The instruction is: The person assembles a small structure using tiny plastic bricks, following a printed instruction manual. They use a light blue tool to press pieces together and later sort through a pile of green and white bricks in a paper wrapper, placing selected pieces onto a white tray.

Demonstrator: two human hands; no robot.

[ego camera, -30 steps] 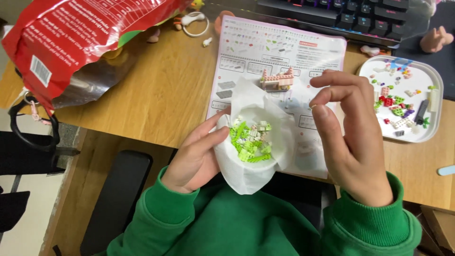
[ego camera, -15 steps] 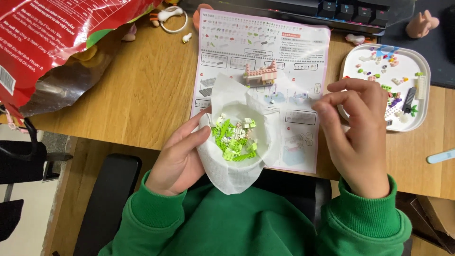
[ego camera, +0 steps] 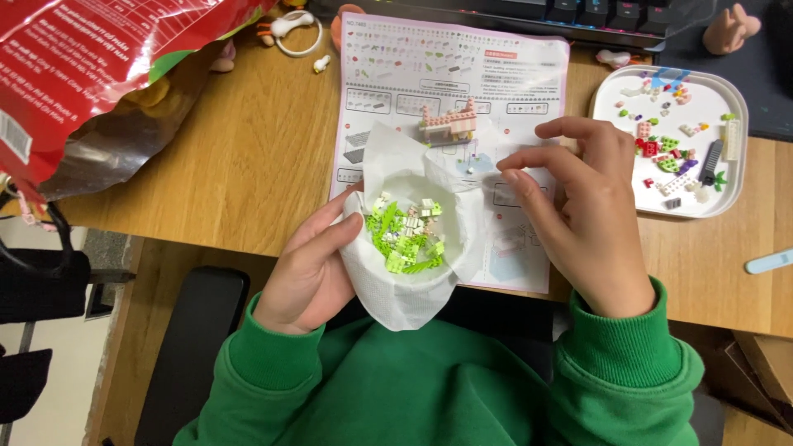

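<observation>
My left hand is cupped around a small white tissue-lined bowl, which it holds at the desk's front edge. Several small green and pale bricks lie inside it. My right hand hovers to the right of the bowl, over the printed instruction sheet. Its thumb and fingertips are drawn close together, and any piece between them is too small to make out. A small pink brick build stands on the sheet just beyond the bowl.
A white tray of mixed small bricks sits at the right. A big red foil bag covers the desk's left. A dark keyboard and a pink figurine lie at the back. A black chair arm is below left.
My right hand has moved from above the bowl to the right, over the sheet, with its fingers drawn together. My left hand keeps holding the bowl.
</observation>
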